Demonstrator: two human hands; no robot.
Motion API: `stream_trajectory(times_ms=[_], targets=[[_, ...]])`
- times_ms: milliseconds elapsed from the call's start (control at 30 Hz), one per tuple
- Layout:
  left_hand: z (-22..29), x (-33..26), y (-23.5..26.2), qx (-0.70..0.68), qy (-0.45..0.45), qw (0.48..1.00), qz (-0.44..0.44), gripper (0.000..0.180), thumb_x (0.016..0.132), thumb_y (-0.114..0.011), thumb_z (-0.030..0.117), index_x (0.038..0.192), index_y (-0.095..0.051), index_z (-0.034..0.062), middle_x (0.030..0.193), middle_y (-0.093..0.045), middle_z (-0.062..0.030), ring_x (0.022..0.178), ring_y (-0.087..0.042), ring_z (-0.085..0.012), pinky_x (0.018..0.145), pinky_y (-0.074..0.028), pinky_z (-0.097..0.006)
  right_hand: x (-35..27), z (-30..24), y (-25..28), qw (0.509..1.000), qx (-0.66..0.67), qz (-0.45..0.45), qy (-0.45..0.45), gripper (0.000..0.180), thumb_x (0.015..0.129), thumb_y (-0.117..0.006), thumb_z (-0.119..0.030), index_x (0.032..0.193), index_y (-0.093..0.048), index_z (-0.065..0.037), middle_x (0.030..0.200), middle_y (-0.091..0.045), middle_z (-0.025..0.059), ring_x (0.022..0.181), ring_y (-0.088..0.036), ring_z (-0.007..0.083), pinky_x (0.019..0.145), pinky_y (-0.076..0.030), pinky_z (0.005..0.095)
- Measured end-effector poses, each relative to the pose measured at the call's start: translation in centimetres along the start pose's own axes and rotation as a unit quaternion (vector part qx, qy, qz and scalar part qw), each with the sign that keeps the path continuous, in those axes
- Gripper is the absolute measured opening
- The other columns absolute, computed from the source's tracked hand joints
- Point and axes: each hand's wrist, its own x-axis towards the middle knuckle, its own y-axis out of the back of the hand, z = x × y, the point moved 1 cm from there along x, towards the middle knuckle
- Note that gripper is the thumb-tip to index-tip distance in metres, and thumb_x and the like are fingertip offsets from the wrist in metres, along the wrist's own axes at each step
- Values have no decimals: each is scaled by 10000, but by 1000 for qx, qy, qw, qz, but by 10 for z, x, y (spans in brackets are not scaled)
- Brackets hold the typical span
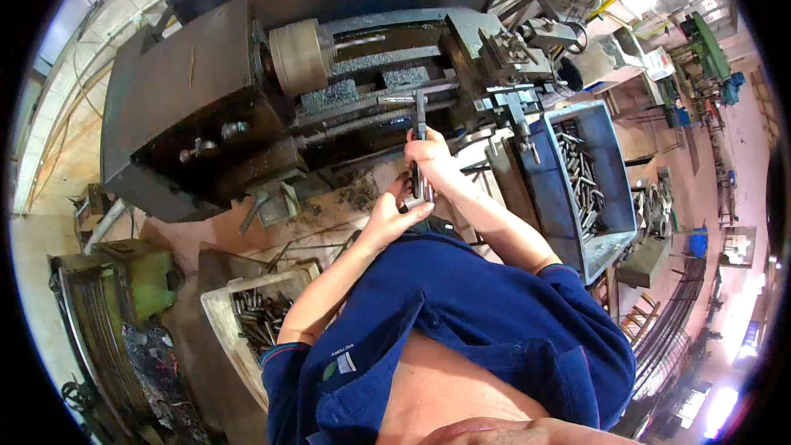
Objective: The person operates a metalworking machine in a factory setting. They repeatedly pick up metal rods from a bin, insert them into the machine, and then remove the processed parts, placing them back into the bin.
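The long caliper-like tool (pixel 421 115) stands in front of the lathe (pixel 198 74), close to the person's body, with its upper end toward the machine bed. The right hand (pixel 428 153) has its fingers clamped on the middle of the tool. The left hand (pixel 394 213) is at the lower end, thumb and fingers against it; I cannot tell whether they pinch the tool itself or a small workpiece there.

Good handling here probably means letting the right hand carry the tool, the left only steadying, with light, even pressure and no tilt. Both elbows are best clear of the blue bin (pixel 611 173) and the pale crate (pixel 216 306).
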Motion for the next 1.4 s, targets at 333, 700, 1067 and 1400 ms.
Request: stream_trajectory(times_ms=[333, 700, 1067, 1400], targets=[[-8, 121, 2, -23, 69, 997, 31, 581, 675, -613, -19, 1217, -406, -7, 1079, -550, -63, 985, -544, -144, 855, -440, -281, 84, -21, 34, 998, -20, 19, 61, 243, 691, -520, 15, 928, -512, -38, 655, -466, -4, 560, -405, 84, 497, -330, 238], [8, 161, -4, -129, 18, 991, 32, 921, 583, -824, 338, 1283, -337, -9, 1157, -494, -72, 1069, -500, -179, 888, -444, -306, 111, -67, 42, 997, -56, -55, 1, 373, 636, -570, -71, 988, -520, 43, 840, -551, 93, 795, -506, 176, 700, -435, 294], [13, 141, 25, -93, 23, 993, 69, 612, 654, -748, 322, 1086, -463, -4, 854, -587, -54, 758, -580, -142, 586, -467, -261, 120, -59, 4, 983, -179, -30, -7, 321, 622, -615, -147, 866, -522, 38, 760, -556, 135, 746, -532, 200, 669, -447, 328], [21, 133, 34, -78, 27, 994, 70, 481, 663, -701, 177, 1062, -508, -9, 847, -600, -41, 750, -587, -132, 603, -481, -269, 116, -66, -11, 983, -166, -10, -75, 234, 632, -604, -117, 808, -526, 15, 716, -557, 96, 693, -533, 169, 616, -445, 313]])
